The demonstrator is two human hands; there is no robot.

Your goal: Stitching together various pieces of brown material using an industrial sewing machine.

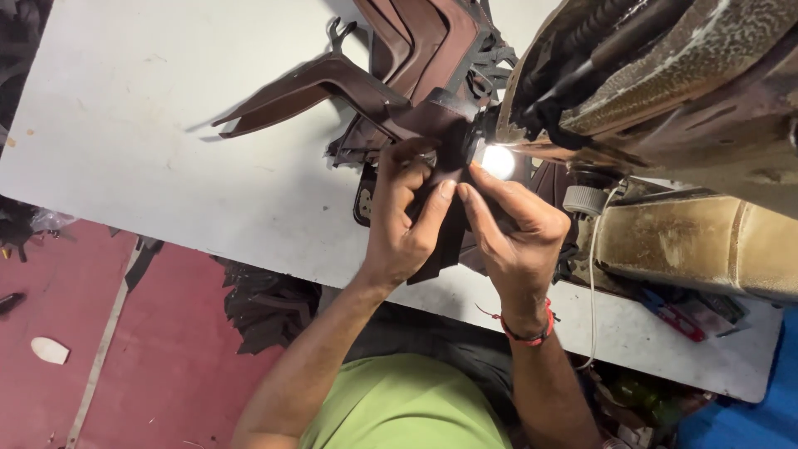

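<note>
While lamp glare (498, 160) whitens the needle area | left hand (405, 218) and right hand (517, 229) pinch a dark brown leather piece (445, 220) | on white table (166, 125), under worn sewing machine (665, 91)

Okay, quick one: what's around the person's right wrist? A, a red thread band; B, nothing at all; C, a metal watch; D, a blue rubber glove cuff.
A: a thin red thread band circles the wrist just below the right hand, which pinches the dark brown leather piece by the sewing machine's lit lamp.
</note>
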